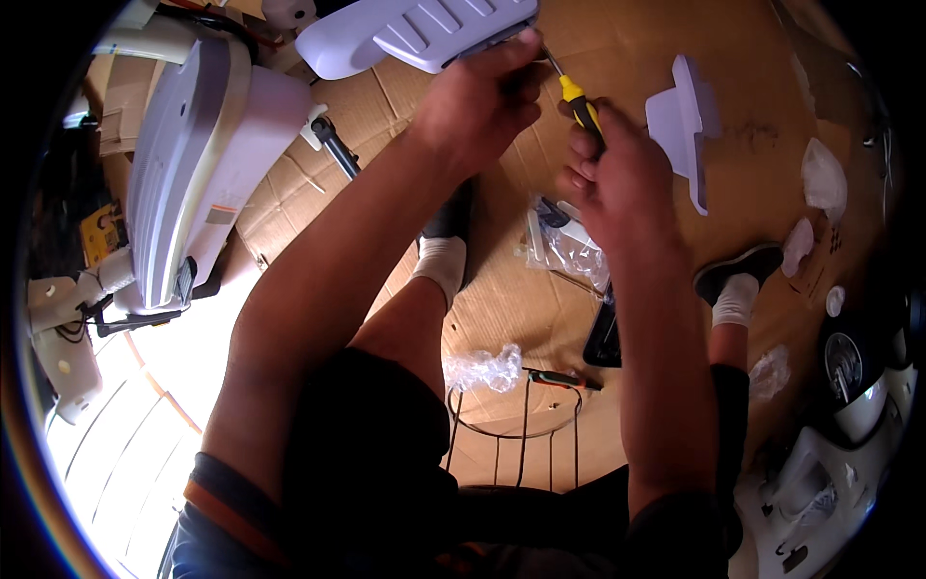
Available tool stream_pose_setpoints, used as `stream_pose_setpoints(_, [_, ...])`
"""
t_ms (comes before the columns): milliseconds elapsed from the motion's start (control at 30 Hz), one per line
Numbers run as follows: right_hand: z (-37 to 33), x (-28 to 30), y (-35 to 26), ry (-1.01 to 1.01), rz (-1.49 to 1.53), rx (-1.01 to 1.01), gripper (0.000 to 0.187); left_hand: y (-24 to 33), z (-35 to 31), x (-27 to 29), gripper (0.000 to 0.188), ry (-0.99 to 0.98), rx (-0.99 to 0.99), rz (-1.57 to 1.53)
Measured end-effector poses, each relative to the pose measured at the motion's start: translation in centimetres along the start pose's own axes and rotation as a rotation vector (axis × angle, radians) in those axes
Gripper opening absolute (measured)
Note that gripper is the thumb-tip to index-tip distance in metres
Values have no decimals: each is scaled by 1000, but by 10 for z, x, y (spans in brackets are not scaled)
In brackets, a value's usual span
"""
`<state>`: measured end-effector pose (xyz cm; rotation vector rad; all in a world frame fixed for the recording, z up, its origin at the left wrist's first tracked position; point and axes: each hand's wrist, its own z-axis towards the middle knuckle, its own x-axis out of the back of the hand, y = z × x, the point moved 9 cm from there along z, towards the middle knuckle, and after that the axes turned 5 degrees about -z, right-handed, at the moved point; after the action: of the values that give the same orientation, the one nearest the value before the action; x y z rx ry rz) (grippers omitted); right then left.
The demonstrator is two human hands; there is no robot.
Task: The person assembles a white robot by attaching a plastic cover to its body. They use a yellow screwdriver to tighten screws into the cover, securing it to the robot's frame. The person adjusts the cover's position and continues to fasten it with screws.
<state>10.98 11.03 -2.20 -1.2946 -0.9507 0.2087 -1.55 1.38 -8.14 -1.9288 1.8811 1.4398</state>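
My left hand (482,111) is closed at the near right edge of a pale plastic panel (424,34) with a row of slots, at the top of the view. Its thumb and fingers lie along that edge, and part of their grip is hidden. In my right hand (627,174) is a yellow and black screwdriver (576,95), the fingers wrapped round its handle. The screwdriver's shaft points up and left to the panel's right end, close by my left fingertips. Exactly where the tip rests is too small to make out.
A large pale plastic housing (193,174) stands at the left. A flanged plastic part (680,130) lies on the cardboard (511,261) at the right. Between my feet are a clear bag of parts (569,241), another screwdriver (564,380) and crumpled plastic wrap (485,368).
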Motion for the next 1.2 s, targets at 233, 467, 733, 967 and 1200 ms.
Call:
stream_pose_setpoints(233, [4,-5,6,16,57,-25,26,39,-21,52,51,121,-12,71])
stream_pose_setpoints(467, [-1,4,-31,150,-222,350,20,49,-17,54,46,152,-9,143])
stream_pose_setpoints(733, [13,6,-15,-9,-136,360,22,48,-15,34,45,7,123,58])
stream_pose_setpoints(967, [-6,17,-9,243,-70,229,11,45,-18,34,48,-120,249,211])
stream_pose_setpoints(1200, [-3,-6,-3,60,-236,273,15,41,-21,36,57,-56,326,323])
